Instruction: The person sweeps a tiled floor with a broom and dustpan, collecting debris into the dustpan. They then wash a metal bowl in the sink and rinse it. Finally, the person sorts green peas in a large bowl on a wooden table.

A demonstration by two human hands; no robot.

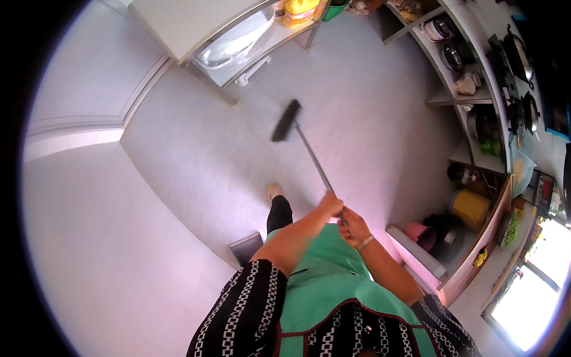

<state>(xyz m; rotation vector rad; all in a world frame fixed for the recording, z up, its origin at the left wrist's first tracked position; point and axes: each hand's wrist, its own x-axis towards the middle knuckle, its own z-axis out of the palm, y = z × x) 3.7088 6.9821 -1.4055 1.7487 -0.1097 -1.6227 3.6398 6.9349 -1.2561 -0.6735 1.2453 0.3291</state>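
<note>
A long-handled broom (286, 121) with dark bristles rests its head on the pale tiled floor (369, 131), ahead of me and slightly left. Its grey handle slants from the head back toward my waist. My left hand (331, 204) is closed round the handle, farther down the shaft. Just behind it, nearer my body, my right hand (355, 227) grips the handle's upper part, with a bracelet at the wrist. The two hands are close together in front of my green apron (324, 291). The handle's very end is hidden by the right hand.
Open shelves (491, 71) with pots and jars curve along the right. At the upper left stands a low cabinet (196, 18) with a yellow jug (299, 13). A white wall (107, 238) fills the left. A dark box-like thing (246, 248) is by my leg. A pink bucket (420, 236) stands lower right.
</note>
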